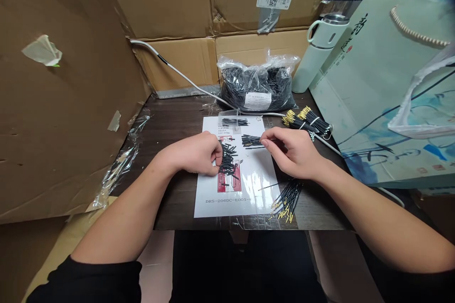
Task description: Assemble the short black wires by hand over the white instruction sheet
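My left hand (204, 154) has its fingers curled at the left edge of a heap of short black tubes (229, 157), which lies on a printed white sheet (209, 203). What its fingertips hold, if anything, is hidden. My right hand (293, 151) pinches with thumb and forefinger at the right end of a row of thin black wires (250, 141). Below that hand, a loose fan of black wires with yellow-gold tips (287, 201) lies across the sheet's right edge. A small clear bag of black pieces (235, 122) rests near the top of the sheet.
Tied wire bundles with gold ends (302, 120) lie to the right. Behind stand a large clear bag of black tubes (258, 83), a pale bottle (320, 52) and a paper gift bag (387, 85). A white cable (185, 77) crosses the table; cardboard walls (170, 0) enclose it.
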`<state>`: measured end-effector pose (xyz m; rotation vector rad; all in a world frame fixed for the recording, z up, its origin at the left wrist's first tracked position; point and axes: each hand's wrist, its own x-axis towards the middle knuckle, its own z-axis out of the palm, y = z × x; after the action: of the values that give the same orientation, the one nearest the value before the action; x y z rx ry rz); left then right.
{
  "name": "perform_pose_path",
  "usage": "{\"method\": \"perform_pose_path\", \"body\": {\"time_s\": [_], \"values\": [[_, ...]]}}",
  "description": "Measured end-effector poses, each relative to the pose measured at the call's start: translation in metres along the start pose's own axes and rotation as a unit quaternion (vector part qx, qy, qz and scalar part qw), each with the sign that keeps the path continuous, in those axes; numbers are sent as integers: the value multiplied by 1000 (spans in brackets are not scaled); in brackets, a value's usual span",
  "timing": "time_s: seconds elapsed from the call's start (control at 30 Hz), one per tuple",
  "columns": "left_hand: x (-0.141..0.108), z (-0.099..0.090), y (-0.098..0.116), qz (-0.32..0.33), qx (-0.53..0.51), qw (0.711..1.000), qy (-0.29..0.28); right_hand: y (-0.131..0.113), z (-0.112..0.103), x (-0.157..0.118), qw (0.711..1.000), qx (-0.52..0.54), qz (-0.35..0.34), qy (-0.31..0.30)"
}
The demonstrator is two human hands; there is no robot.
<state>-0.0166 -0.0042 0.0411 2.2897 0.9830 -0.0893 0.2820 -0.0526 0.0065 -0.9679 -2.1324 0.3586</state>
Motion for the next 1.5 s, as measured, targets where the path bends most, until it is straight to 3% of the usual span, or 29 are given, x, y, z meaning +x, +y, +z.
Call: {"method": "perform_pose_path", "body": {"time_s": [0.3, 0.4, 0.5, 0.67, 1.07, 1.37, 1.5], "values": [[-1, -3, 3, 31, -17, 999, 14, -1, 0, -1, 1000, 10, -4, 4], [3, 2, 9, 73, -80, 988, 107, -4, 1, -1, 1000, 28, -2, 9], [10, 11, 14, 111, -165, 957, 212, -7, 1, -2, 999, 46, 4, 17], [16, 22, 13, 125, -207, 926, 291, -8, 0, -1, 998, 51, 10, 23], [16, 23, 14, 139, -193, 925, 297, -7, 2, -2, 998, 50, 12, 25], [16, 23, 17, 136, -168, 930, 296, -5, 2, -3, 999, 6, -39, 16], [17, 27, 17, 140, -165, 928, 304, -6, 3, -2, 999, 13, -32, 12]]}}
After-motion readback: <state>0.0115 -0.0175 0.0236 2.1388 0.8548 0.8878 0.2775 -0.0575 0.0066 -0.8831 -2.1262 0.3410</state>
